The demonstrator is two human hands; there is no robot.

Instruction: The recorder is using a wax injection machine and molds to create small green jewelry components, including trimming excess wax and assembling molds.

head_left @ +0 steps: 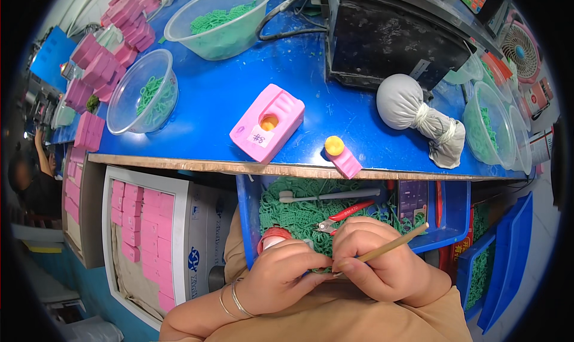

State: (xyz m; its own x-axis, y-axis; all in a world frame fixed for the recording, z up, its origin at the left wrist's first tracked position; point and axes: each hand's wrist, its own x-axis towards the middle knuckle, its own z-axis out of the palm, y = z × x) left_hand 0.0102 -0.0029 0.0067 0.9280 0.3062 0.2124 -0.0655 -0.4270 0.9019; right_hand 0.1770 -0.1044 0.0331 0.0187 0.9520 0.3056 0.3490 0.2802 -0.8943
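Note:
My left hand (287,269) is closed in a pinch, thumb against fingertips. Whatever lies between them is too small to make out, though a little green shows there. Gripped in my right hand (376,259) is a slim wooden stick (394,244), its lower end reaching the left fingertips. Both hands meet over the near edge of a blue drawer tray (463,213) filled with tangled green lattice pieces (299,213). Red-handled nippers (347,215) and a white toothbrush (335,195) lie on the pieces. A red-rimmed white container (274,237) stands beside my left hand.
On the blue table (209,109) sit a pink mould block (269,124), a small pink piece with a yellow disc (344,156), a tied cloth pouch (418,118), plastic bowls (143,91) and a black machine (394,37). Pink blocks (143,234) fill a box at left. A person (39,180) is farther left.

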